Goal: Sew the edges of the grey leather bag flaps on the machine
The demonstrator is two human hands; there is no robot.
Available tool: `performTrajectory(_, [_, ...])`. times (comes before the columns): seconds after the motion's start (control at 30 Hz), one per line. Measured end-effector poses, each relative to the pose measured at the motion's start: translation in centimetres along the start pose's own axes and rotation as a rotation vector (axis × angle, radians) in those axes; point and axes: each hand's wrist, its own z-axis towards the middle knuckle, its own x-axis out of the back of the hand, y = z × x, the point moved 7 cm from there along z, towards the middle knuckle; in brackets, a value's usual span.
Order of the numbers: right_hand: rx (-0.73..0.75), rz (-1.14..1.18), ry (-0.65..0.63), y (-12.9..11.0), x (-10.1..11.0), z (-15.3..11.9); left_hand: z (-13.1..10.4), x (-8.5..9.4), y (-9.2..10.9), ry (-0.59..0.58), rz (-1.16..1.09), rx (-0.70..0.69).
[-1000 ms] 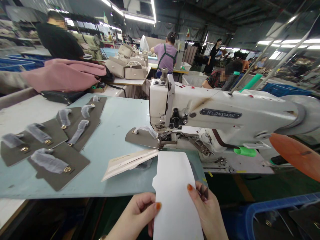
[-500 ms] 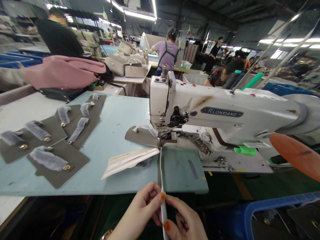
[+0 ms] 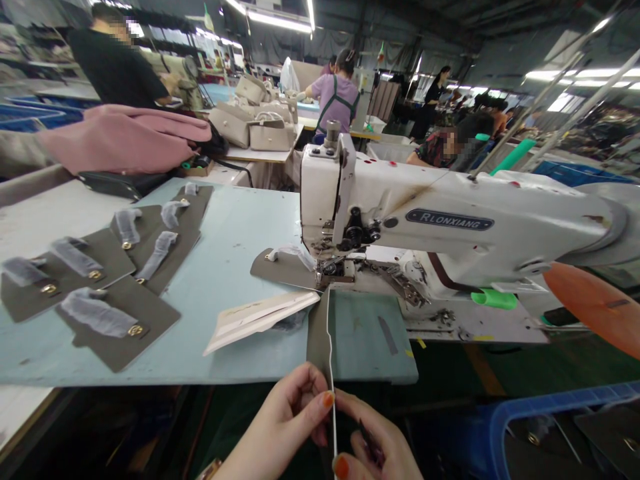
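A grey-brown bag panel [image 3: 318,333] with a thin white edge runs from the presser foot of the white sewing machine [image 3: 450,193] down to my hands. My left hand [image 3: 300,413] pinches it between thumb and fingers at the table's front edge. On the other side, my right hand [image 3: 377,437] grips the white edge slightly lower. A small dark object [image 3: 370,440] shows among the right fingers, too unclear to name. Beyond the foot lies the far part of the panel with a plastic-wrapped strap [image 3: 293,252]. A cream folded piece [image 3: 260,320] rests left of the seam.
Several grey panels with wrapped straps and gold fittings [image 3: 117,327] lie on the blue tabletop [image 3: 230,247] at left. Pink material [image 3: 130,137] is heaped behind them. A blue bin [image 3: 495,427] stands low at right. Co-workers [image 3: 337,93] sit and stand farther back.
More of the panel's grey-brown face shows left of the white edge, which stands straighter. My right hand has shifted slightly right and down, and the dark object in it now shows.
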Motion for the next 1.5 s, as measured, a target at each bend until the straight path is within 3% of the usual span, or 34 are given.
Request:
performTrajectory(0.17, [-0.029,-0.077,-0.076,0.0,0.2,-0.2,-0.5,-0.1,0.3,-0.022,-0.005,-0.034])
performTrajectory(0.43, [0.045,-0.068,-0.235,-1.4,-0.7,0.1,-0.8,-0.5,0.8,-0.052,-0.013,-0.048])
performTrajectory(0.7, [0.047,-0.136,-0.208,-0.6,0.2,-0.8,-1.0,-0.3,0.8,-0.045,0.024,-0.084])
performTrajectory(1.0, [0.173,-0.060,0.019,-1.0,0.4,-0.9,-1.5,-0.8,0.4,-0.098,-0.014,-0.118])
performTrajectory(1.3, [0.217,-0.164,-0.023,-3.0,0.4,-0.7,-1.8,-0.8,0.9,-0.165,0.021,-0.167])
performTrajectory(1.5, [0.361,-0.217,-0.025,-4.7,0.1,-0.4,-1.5,-0.7,0.9,-0.153,0.016,-0.151])
